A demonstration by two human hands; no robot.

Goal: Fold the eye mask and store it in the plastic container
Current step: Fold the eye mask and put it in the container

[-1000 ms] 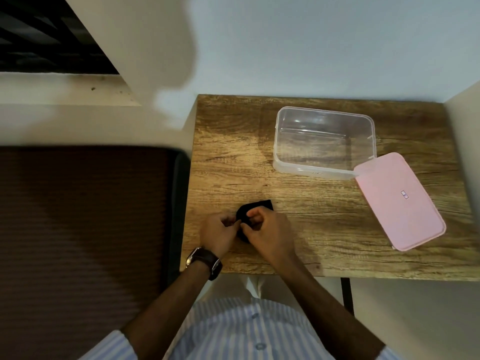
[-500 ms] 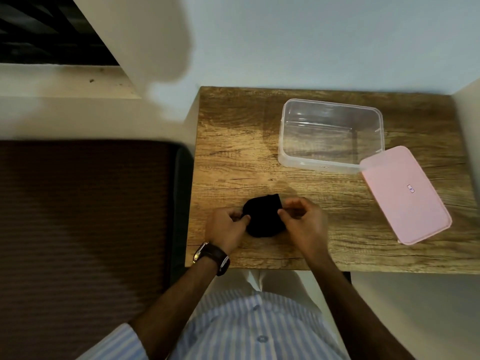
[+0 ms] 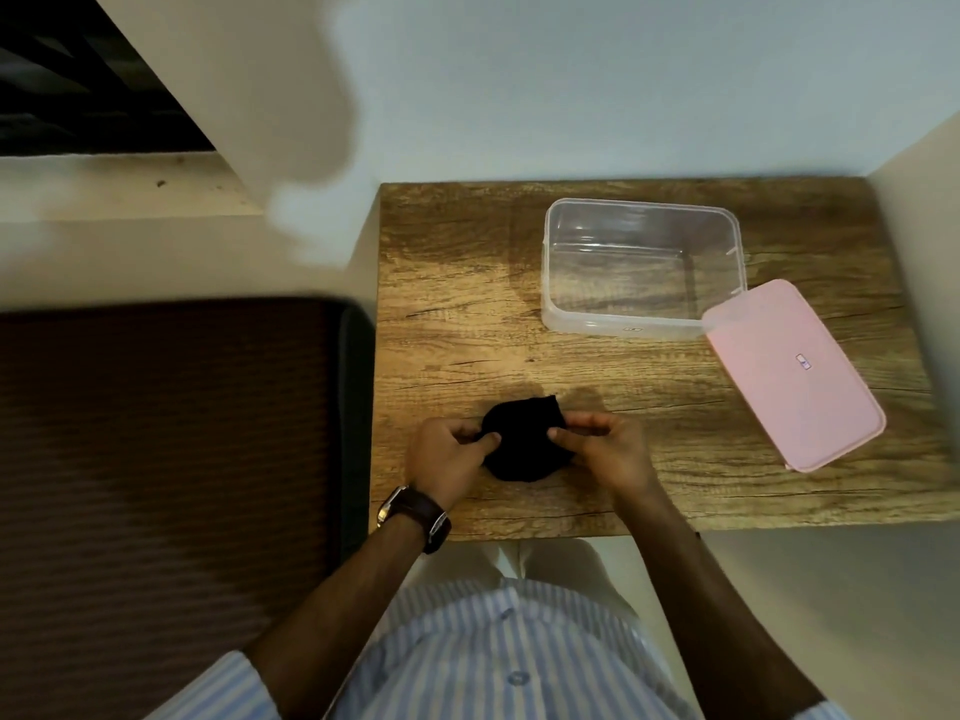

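Both hands have drawn apart since a second ago, when they were bunched together over the mask; now the black mask shows between them as a compact dark bundle on the table. Left hand pinches its left edge with thumb and fingertips, right hand pinches its right edge, so each is closed on the cloth and the two stand apart by the bundle's width. Its longer side seems to run from hand to hand, though the folds are too dark to read. From the hands the container lies ahead and to the right, open and empty, well apart from the mask. Beyond the right hand and further right, the pink lid lies off the box, touching its near right corner. By my judgement the right hand is nearer the box, so carrying the mask forward and rightward falls to it.
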